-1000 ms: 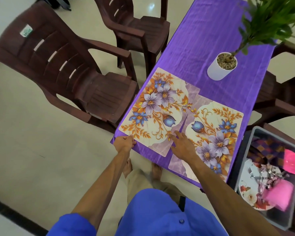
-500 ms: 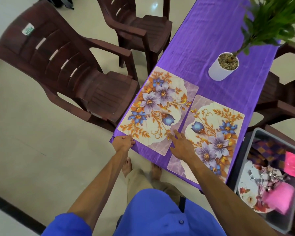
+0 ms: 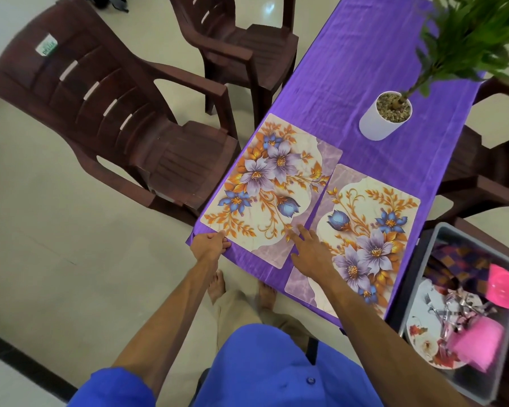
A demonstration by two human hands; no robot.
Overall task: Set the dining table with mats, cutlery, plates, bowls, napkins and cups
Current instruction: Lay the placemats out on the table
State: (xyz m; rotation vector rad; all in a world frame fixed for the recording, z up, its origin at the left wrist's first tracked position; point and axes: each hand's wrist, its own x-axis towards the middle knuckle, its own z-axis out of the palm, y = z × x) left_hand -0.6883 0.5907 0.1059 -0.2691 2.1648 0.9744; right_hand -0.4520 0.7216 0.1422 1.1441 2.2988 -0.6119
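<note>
Home dining room: purple-clothed table (image 3: 365, 54), plastic armchairs (image 3: 115, 127), potted plant (image 3: 385, 116).

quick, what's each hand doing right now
Left hand: pinching the corner of the left mat.
Right hand: open, fingers flat on that mat's near edge.

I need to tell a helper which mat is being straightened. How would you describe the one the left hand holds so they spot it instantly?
Start at the purple tablecloth, at the end nearest the person. Two floral mats lie side by side there; take the left mat, next to the brown chair. Unlike the right mat, its corner is pinched by the left hand.
</note>
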